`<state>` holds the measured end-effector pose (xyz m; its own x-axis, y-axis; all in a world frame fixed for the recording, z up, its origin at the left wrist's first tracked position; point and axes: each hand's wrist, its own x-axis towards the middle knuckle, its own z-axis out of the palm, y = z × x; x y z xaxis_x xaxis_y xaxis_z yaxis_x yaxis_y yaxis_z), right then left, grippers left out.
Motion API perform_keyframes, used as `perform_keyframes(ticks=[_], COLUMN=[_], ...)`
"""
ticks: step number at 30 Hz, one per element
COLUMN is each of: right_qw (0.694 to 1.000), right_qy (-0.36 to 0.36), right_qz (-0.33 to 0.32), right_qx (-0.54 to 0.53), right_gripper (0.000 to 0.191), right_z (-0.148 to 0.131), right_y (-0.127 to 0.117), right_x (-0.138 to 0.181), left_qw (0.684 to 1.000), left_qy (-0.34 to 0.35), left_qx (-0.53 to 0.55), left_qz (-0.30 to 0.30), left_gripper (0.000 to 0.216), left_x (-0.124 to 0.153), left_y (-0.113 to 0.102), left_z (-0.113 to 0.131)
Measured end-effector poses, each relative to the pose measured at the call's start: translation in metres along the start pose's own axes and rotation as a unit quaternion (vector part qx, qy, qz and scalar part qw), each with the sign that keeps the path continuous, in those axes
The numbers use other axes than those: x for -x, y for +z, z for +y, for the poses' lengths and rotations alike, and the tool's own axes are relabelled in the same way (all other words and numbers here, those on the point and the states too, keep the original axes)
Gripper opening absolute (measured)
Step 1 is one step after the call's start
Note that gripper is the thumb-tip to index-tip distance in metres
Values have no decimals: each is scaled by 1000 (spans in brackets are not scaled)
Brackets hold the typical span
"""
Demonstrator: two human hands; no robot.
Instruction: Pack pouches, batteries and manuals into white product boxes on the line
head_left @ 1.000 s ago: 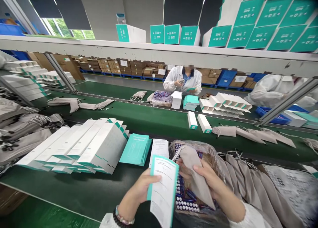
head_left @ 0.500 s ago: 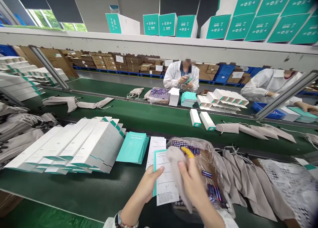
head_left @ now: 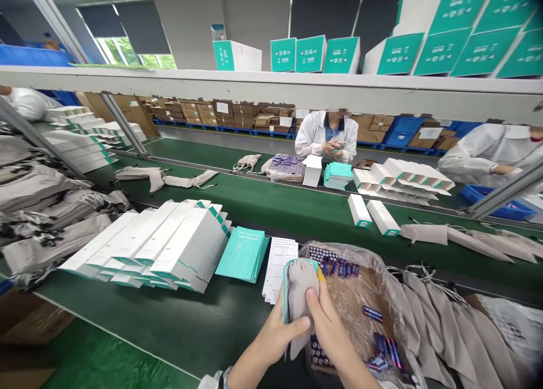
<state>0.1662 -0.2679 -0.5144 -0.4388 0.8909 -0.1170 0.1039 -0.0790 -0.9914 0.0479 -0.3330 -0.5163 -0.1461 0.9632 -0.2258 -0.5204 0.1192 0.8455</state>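
My left hand is closed on a grey cloth pouch and a teal user manual that lies behind it, its edge showing along the left and top. My right hand grips the same pouch from the right, thumb on its front. Something yellow shows at the right hand's fingers. Just beyond the hands lie white printed leaflets and a stack of teal user manuals. To the right sits a plastic-lined carton of batteries, partly covered by my right forearm.
White boxes are piled on the left, beside heaped grey pouches. More pouches lie right of the carton. Two white boxes rest on the green belt. A shelf crosses above; a co-worker sits opposite.
The grey pouch has come over onto the leaflet and manual, covering the leaflet's print. My left thumb now presses on the pouch. The view has shifted left.
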Motion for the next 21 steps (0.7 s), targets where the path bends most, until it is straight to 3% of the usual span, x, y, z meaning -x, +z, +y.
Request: perform_keyframes(ticks=[3,6,10,14,16,19,21], right_qw=[998,988,986,993,992,991,987], right_qy=[26,8,28,21,13,20,31], right_qz=[-59,-93,-53,-10,-13,24,47], right_qx=[-28,-119,-157,-114,-124,-131,-149], right_gripper=[64,64,66,65,71,79,76], right_z=[2,9,24,34,35,28,17], right_y=[-3,-5,3,22,31,33,27], right_x=[-3,-10,-11,-4,-2,-2,-3], left_qw=[987,979,986,971,957,925,878], left_qy=[83,118,110,121,117,105,126], left_qx=[-128,-166,-123,-198,-254,-365,-460], left_qz=[41,34,-32,55,76,15,-43], left_gripper=[78,79,88,61,61,76,78], left_x=[0,3,6,7,11,21,26], left_y=[4,2,-2,3,5,-1,-18], left_z=[5,10,19,19,16,30,62])
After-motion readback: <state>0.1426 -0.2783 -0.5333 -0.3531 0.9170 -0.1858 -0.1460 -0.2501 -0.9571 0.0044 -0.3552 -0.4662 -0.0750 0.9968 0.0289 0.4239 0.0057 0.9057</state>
